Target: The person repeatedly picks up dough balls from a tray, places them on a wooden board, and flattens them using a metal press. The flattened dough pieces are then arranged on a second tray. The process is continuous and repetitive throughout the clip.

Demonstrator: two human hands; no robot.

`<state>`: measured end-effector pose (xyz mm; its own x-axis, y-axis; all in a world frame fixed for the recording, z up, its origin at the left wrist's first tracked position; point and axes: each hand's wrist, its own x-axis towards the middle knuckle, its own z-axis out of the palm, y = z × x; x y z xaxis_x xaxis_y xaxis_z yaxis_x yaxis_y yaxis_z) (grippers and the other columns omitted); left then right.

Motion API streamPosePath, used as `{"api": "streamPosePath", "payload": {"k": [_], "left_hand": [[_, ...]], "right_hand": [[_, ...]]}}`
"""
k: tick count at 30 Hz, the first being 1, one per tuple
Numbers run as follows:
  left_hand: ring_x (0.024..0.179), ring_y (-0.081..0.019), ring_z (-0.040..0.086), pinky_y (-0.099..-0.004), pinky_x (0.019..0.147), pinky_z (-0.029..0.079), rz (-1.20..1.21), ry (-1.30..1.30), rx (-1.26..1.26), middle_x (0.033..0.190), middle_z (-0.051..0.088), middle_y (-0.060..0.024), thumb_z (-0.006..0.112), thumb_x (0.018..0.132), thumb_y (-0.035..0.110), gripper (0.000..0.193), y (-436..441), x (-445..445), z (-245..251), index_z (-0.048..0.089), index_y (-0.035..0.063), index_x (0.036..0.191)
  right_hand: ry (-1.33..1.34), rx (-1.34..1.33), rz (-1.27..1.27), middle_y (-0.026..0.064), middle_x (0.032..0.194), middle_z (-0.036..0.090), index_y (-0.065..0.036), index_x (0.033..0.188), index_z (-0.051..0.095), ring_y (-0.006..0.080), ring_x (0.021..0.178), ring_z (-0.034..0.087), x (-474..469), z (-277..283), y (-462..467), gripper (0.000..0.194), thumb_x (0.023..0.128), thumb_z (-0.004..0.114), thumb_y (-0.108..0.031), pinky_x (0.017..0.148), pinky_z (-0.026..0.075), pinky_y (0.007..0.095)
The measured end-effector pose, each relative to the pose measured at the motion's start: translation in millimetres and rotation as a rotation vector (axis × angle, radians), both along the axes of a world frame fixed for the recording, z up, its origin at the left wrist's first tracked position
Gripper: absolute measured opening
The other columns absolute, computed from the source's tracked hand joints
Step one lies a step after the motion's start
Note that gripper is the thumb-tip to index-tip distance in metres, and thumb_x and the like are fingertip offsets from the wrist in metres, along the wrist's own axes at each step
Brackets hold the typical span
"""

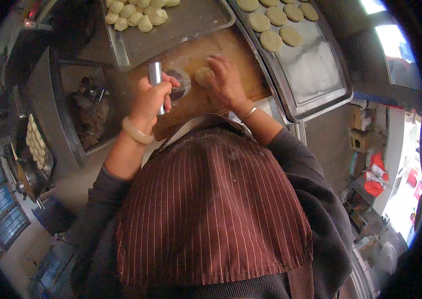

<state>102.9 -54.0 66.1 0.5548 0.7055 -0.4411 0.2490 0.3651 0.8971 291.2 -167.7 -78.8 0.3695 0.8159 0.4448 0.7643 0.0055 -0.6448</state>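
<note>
My left hand (pixel 155 91) is closed around a short, smooth metal rod (pixel 155 73), probably a small rolling pin, which sticks out above and below the fist. Just right of that fist, a round dark disc (pixel 179 86) with a pale rim lies on the wooden work board (pixel 192 106); what it is, I cannot tell. A small round piece of dough (pixel 203 76) is at the thumb side of my right hand (pixel 227 80). The fingers of that hand are spread and blurred, and whether they grip the dough is unclear.
A metal tray (pixel 173 39) with a heap of dough balls (pixel 136 15) stands beyond the board. To the right, another baking tray (pixel 315 74) bears several flat dough rounds (pixel 270 40). A steel-edged bin (pixel 56 101) borders the left side. Far left sits a tray of pale pieces (pixel 37 144).
</note>
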Motion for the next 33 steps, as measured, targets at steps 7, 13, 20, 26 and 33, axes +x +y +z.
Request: {"api": "streamPosePath", "payload": {"k": [7, 13, 20, 26, 33], "left_hand": [[0.04, -0.012, 0.048, -0.0285, 0.035, 0.04, -0.118, 0.001, -0.078, 0.089, 0.069, -0.0169, 0.054, 0.076, 0.002, 0.004, -4.9, 53.8, -8.7, 0.053, 0.002, 0.08], [0.039, -0.0119, 0.049, -0.0284, 0.034, 0.037, -0.162, 0.149, -0.042, 0.086, 0.069, -0.0162, 0.055, 0.078, 0.003, 0.003, -5.9, 80.1, -33.6, 0.052, 0.003, 0.078], [0.041, -0.0112, 0.048, -0.0277, 0.035, 0.038, -0.267, 0.299, 0.038, 0.084, 0.068, -0.0137, 0.057, 0.081, 0.006, 0.006, -1.9, 101.5, -47.9, 0.054, 0.0034, 0.077], [0.04, -0.011, 0.048, -0.0276, 0.035, 0.037, -0.31, 0.381, 0.069, 0.073, 0.064, -0.0083, 0.06, 0.082, 0.008, 0.008, 0.6, 113.6, -49.2, 0.058, 0.0019, 0.076], [0.038, -0.0128, 0.046, -0.0299, 0.035, 0.035, -0.245, 0.274, 0.058, 0.07, 0.062, -0.0084, 0.063, 0.079, 0.01, 0.009, -6.8, 100.5, -55.6, 0.057, 0.0036, 0.077]], "right_hand": [[-0.064, -0.129, -0.123, 0.0145, 0.126, 0.055, -0.007, 0.111, 0.062, 0.0384, 0.118, 0.05, 39.6, -10.5, -45.3, 0.027, 0.089, 0.066, -0.021, 0.101, 0.043, 0.0474], [-0.032, -0.158, -0.144, 0.0137, 0.127, 0.056, -0.006, 0.108, 0.063, 0.0379, 0.119, 0.05, 40.8, -13.8, -45.7, 0.025, 0.089, 0.066, -0.021, 0.102, 0.043, 0.047], [0.013, -0.175, -0.156, 0.0139, 0.128, 0.056, -0.004, 0.109, 0.063, 0.0371, 0.121, 0.051, 43.2, -9.1, -45.2, 0.028, 0.089, 0.066, -0.023, 0.101, 0.044, 0.0473], [0.026, -0.176, -0.154, 0.0142, 0.127, 0.057, -0.004, 0.11, 0.063, 0.0364, 0.121, 0.051, 43.7, -8.0, -45.3, 0.029, 0.088, 0.068, -0.022, 0.1, 0.044, 0.0463], [0.028, -0.134, -0.114, 0.0162, 0.123, 0.059, -0.004, 0.112, 0.063, 0.038, 0.117, 0.053, 46.3, -5.6, -40.8, 0.028, 0.089, 0.065, -0.02, 0.098, 0.046, 0.0457]]}}
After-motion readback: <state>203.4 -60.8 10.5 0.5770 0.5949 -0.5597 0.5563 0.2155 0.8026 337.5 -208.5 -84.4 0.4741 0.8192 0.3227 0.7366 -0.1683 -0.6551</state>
